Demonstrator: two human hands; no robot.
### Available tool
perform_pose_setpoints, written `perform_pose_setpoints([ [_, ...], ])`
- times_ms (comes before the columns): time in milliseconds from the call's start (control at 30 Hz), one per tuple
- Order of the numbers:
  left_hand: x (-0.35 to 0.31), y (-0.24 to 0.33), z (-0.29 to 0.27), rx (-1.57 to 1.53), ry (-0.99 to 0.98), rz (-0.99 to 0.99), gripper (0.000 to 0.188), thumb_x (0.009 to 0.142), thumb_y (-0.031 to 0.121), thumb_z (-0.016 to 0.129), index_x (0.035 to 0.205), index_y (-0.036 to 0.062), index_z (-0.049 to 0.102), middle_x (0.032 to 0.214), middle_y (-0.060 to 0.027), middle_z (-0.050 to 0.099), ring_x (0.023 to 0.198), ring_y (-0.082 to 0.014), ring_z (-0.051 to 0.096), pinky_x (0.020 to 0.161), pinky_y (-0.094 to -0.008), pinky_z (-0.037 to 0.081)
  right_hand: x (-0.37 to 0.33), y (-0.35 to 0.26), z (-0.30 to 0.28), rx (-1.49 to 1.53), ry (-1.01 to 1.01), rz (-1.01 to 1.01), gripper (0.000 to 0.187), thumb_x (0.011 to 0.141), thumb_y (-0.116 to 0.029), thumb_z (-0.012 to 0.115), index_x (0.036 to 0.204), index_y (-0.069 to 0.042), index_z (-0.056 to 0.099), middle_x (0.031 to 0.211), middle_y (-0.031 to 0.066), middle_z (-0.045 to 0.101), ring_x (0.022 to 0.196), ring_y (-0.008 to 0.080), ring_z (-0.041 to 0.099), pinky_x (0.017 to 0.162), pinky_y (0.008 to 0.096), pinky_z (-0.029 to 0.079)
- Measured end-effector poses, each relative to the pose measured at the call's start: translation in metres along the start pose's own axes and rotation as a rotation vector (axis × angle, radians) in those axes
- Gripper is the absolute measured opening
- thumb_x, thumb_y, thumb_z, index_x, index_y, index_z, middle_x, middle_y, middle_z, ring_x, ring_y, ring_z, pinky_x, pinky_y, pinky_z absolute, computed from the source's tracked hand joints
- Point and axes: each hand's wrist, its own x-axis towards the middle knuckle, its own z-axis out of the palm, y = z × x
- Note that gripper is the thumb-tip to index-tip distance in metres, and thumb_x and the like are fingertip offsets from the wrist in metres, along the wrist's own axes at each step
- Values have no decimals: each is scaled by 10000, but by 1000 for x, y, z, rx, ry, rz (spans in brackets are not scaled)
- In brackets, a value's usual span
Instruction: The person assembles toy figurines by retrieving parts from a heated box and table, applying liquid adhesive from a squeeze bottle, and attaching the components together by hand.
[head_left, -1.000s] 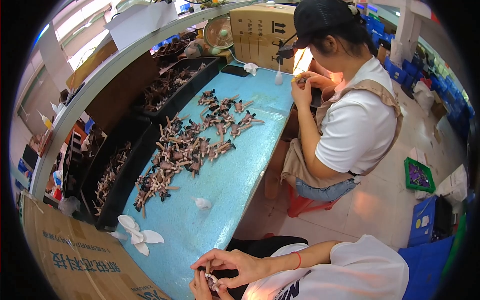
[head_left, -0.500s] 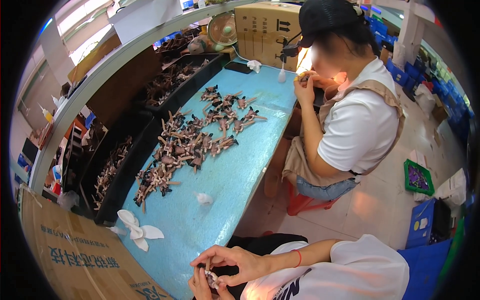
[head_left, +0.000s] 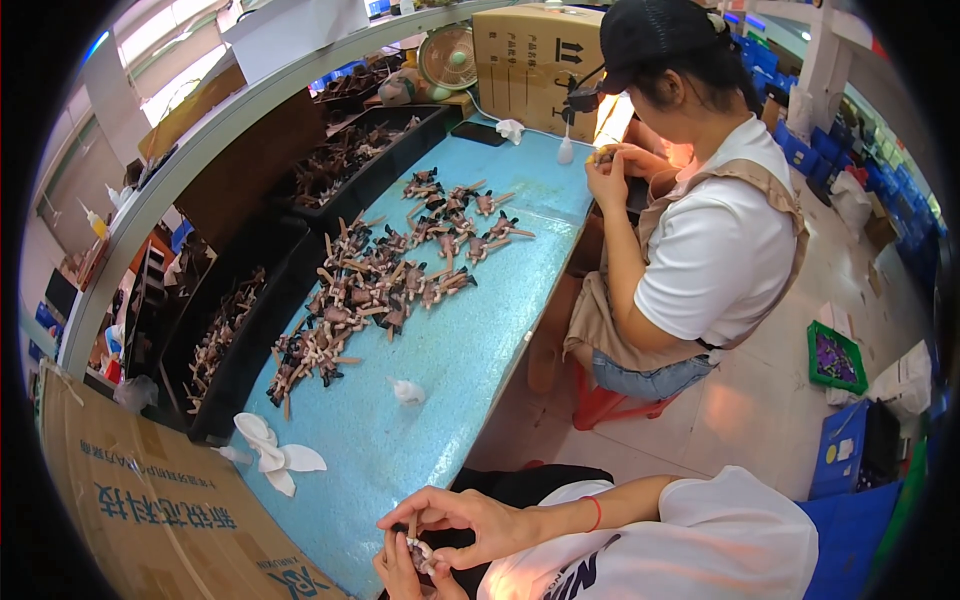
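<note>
At the lower edge, in front of the table's near end, my hands meet around one small figurine (head_left: 420,553). It shows pale pink, dark grey-brown and black parts, and much of it is covered by my fingers. My left hand (head_left: 398,574) grips it from below, its fingers and thumb closed about the body. From the right, with a red string on its wrist, my right hand (head_left: 478,524) pinches the upper part between thumb and fingers. A flat tan piece stands up at the figurine under my right fingers. On the blue tabletop (head_left: 450,385), a pile of similar figurines (head_left: 365,285) lies farther off.
Black bins (head_left: 250,330) of parts line the table's left side. A small white bottle (head_left: 407,391) and crumpled white cloth (head_left: 275,455) lie nearer me. A cardboard box (head_left: 170,510) stands at lower left. A co-worker (head_left: 710,240) sits at the right edge, holding a small piece.
My hands keep their hold on the figurine, with only slight finger movement. The co-worker's head has turned a little farther away. The piles look the same.
</note>
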Motion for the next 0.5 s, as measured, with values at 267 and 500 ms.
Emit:
perform_pose_setpoints([
  [267,-1,0,1,13,37,31,372,880,211,561,1094,-94,557,1121,-236,571,871,-341,576,728,-380,472,0,-1,0,-10,-22,-2,565,760,-14,579,1265,7,326,1312,129,423,1066,171,500,1032,365,335],
  [500,1,2,2,8,28,28,394,879,224,564,1112,-93,547,1117,-231,573,824,-325,565,707,-377,465,-1,-2,0,-15,-16,-7,579,751,4,580,1270,4,324,1306,129,428,1066,173,504,1034,369,334],
])
